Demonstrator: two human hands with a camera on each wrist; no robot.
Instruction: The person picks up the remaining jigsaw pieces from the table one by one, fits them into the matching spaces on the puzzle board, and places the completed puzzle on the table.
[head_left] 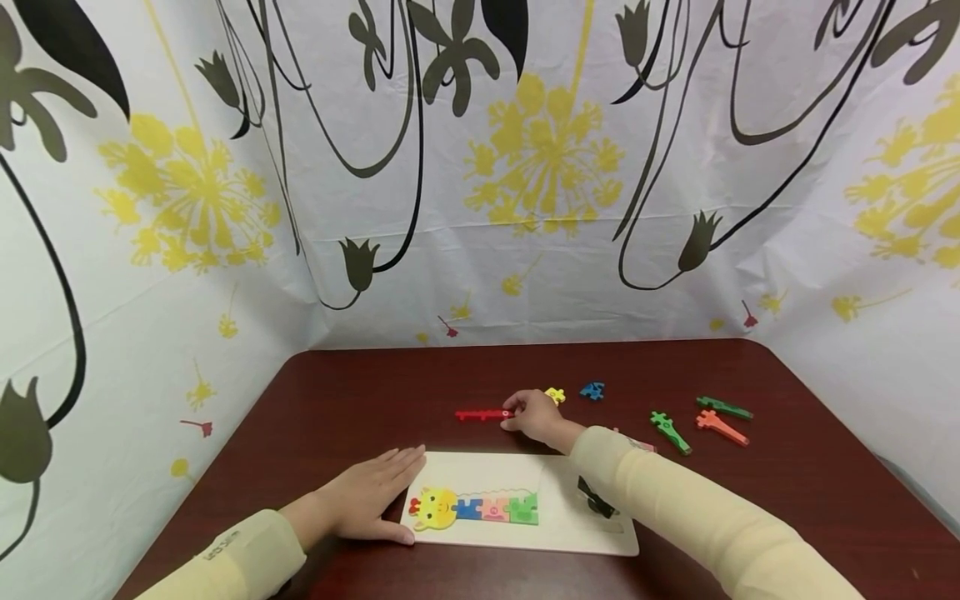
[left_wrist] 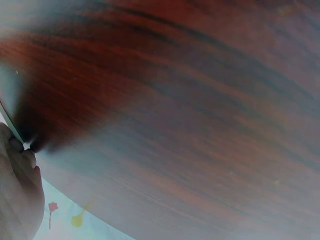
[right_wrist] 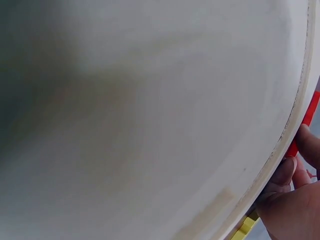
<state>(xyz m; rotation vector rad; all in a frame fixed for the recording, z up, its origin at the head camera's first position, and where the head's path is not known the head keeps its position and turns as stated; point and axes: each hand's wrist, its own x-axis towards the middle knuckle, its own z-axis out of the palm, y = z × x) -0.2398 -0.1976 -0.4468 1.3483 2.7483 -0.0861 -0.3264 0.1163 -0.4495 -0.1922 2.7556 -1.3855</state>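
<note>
My right hand [head_left: 534,415] reaches past the board and pinches the right end of a long red puzzle piece [head_left: 480,415] between thumb and fingers. The right wrist view shows thumb and fingertips at the same red strip, just beyond the board's edge. With fingers stretched out, my left hand [head_left: 375,496] rests at the left edge of the pale wooden puzzle board [head_left: 570,500]. On that board lie a yellow giraffe head [head_left: 435,508] and, in a row to its right, a blue piece [head_left: 469,509], a pink piece [head_left: 496,509] and a green piece [head_left: 523,509].
Beyond the board lie a yellow piece [head_left: 555,396], partly behind my right hand, and a blue piece [head_left: 592,391]. Two green pieces [head_left: 670,432] and an orange one [head_left: 722,427] lie farther right. A pink piece [head_left: 643,446] shows partly behind the right sleeve.
</note>
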